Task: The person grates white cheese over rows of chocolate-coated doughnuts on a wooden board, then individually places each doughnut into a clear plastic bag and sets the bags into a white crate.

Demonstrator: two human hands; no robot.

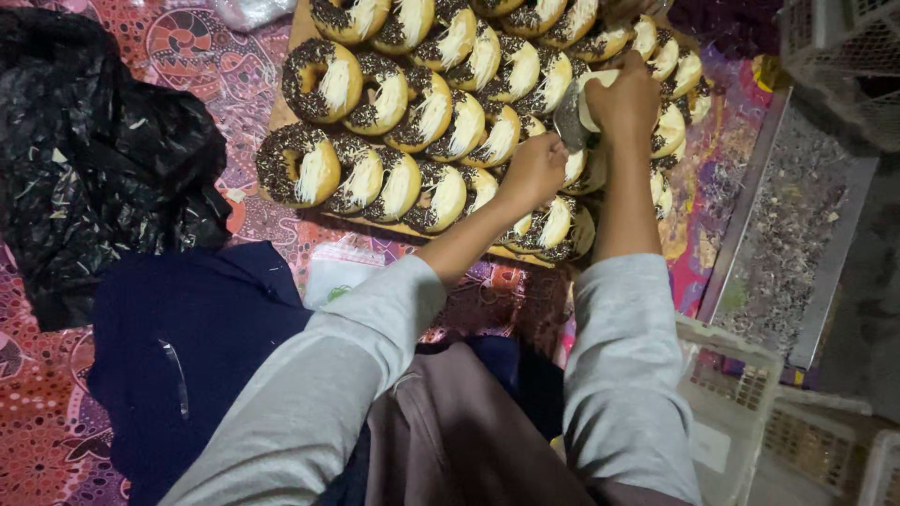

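Observation:
Several rows of ring doughnuts [394, 103] with chocolate sprinkles and pale grated cheese lean against each other on a wooden board [281, 112]. My right hand [624, 98] grips a small metal grater with a pale block of cheese [583, 111] above the doughnuts at the board's right side. My left hand [534, 169] sits just below and left of it, fingers closed at the grater's lower edge, resting over the doughnuts in the front row. Both arms wear grey sleeves.
A metal tray [797, 234] strewn with sprinkles lies to the right. White plastic crates [741, 394] stand at the lower right and top right. A black plastic bag [94, 159] and dark blue cloth [187, 347] lie left on a patterned mat.

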